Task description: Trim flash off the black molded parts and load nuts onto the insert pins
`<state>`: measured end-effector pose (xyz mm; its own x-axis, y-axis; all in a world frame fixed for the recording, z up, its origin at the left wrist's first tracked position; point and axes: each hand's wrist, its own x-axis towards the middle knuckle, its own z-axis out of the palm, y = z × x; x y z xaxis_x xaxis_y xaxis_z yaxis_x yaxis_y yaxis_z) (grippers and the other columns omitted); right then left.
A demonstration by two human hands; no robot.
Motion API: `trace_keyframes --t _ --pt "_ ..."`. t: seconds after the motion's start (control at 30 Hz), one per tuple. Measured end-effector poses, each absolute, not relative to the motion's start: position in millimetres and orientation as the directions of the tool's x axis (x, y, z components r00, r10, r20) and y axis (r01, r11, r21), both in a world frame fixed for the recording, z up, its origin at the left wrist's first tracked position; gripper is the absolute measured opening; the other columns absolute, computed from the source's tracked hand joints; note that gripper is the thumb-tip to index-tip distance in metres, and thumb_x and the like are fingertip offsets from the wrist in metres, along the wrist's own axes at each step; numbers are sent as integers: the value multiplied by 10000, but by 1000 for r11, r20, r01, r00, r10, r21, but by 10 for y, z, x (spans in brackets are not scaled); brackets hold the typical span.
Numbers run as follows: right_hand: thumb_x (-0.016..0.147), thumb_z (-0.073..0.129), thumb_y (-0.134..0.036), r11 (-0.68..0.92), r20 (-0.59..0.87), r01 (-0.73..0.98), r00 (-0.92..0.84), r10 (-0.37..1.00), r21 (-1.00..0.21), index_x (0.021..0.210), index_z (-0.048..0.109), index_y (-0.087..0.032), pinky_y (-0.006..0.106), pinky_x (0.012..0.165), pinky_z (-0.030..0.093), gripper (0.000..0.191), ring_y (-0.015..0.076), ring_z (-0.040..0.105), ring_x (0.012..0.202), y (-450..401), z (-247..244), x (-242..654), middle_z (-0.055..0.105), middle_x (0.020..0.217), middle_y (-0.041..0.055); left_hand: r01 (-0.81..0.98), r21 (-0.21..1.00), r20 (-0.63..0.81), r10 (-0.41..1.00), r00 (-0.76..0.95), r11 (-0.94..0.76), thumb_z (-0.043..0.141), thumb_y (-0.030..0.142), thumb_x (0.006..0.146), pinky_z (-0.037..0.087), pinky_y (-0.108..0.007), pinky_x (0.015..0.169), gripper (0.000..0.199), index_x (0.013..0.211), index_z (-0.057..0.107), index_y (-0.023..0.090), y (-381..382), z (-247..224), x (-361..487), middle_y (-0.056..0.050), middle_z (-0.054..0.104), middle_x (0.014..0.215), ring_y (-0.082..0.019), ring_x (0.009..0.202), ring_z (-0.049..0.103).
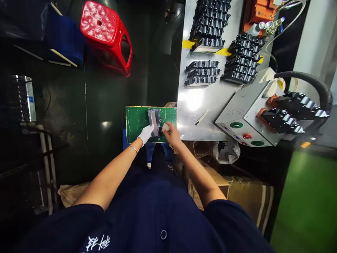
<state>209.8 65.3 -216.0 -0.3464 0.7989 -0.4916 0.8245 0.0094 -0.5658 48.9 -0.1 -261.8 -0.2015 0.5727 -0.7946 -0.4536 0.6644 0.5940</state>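
Note:
A black plastic part [155,122] with a wavy right edge and a grey, shiny flat strip lies on a green board [135,123] in front of me. My left hand [146,134], in a white glove, grips the part at its lower left side. My bare right hand [172,135] is closed around a small whitish block [166,127], held close to the wavy edge. Whether the block touches that edge I cannot tell. The fingers hide part of the block.
Right of the board, a metal table [193,102] bears stacked black parts [210,21], a white-handled knife-like tool [202,116] and a grey machine [242,112] with buttons. A red stool [105,31] stands at upper left. Cardboard boxes [237,195] sit below the table.

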Motion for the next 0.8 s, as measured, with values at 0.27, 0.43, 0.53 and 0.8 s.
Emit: trace_keyframes --t 0.27,0.43,0.53,0.8 --pt "1028 260 -325 223 -598 942 -333 729 -252 1323 478 -143 335 798 511 410 239 661 975 545 -2133 1452 654 1154 154 -379 630 -774 589 -232 678 605 410 907 508 -371 838 283 866 654 135 61 -2712 560 -41 684 895 -171 856 636" --pt "1061 173 -345 382 -567 917 -376 733 -115 1278 444 -111 293 803 467 419 172 654 925 982 -2153 1204 653 1142 149 -375 620 -783 575 -238 689 567 390 940 519 -395 872 274 952 656 131 87 -2771 587 -52 692 949 -175 898 654" --pt "1048 267 -308 423 -622 903 -376 687 -78 1143 547 -106 250 745 457 358 169 668 859 702 -2037 1373 702 1004 146 -360 615 -788 568 -238 702 553 409 942 518 -382 851 308 907 663 124 64 -2752 604 -44 695 879 -171 848 655" --pt "1053 101 -327 458 -603 887 -396 693 -57 1281 442 -113 286 778 459 463 210 681 943 1021 -2114 1085 694 1085 156 -326 590 -807 533 -253 739 505 428 942 505 -312 828 358 899 695 127 91 -2780 623 -88 738 886 -180 857 654"
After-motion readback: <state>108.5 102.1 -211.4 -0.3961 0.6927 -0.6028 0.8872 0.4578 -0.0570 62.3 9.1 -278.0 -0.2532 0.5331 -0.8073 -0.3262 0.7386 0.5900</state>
